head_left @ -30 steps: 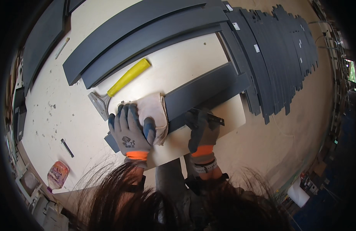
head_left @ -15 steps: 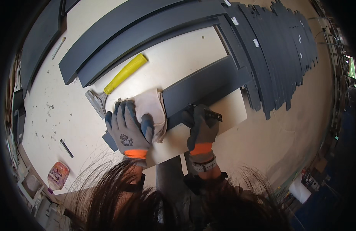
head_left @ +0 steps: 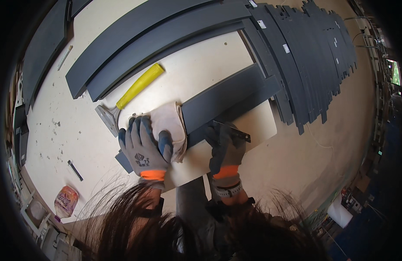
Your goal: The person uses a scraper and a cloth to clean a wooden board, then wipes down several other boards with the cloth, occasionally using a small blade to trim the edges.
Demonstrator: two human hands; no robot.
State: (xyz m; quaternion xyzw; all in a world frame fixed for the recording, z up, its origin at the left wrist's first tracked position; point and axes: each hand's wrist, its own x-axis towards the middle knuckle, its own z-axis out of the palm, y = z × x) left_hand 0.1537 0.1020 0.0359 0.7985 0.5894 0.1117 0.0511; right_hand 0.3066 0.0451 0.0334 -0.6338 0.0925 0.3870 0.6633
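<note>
My left hand (head_left: 144, 150), in a grey glove with dark fingertips and an orange cuff, presses a folded pale cloth (head_left: 168, 124) against a dark grey board (head_left: 222, 93). Its thumb lies on the cloth and its fingers curl over the far side. To the right, my gloved right hand (head_left: 227, 148) grips a slim black utility knife (head_left: 240, 134) at the board's near edge. The knife's thin tip points up and left, while its other end, with small holes, sticks out past the hand. My fingers partly hide it.
A scraper with a yellow handle (head_left: 140, 87) lies beyond my left hand. Long dark boards (head_left: 166, 30) lie at the far side, with a row of dark strips (head_left: 301, 65) to the right. A small black rod (head_left: 75, 170) and a pink packet (head_left: 66, 201) are at the left.
My right hand has turned a little and shifted slightly left, showing more of the knife's length. My left hand and the cloth stay in place.
</note>
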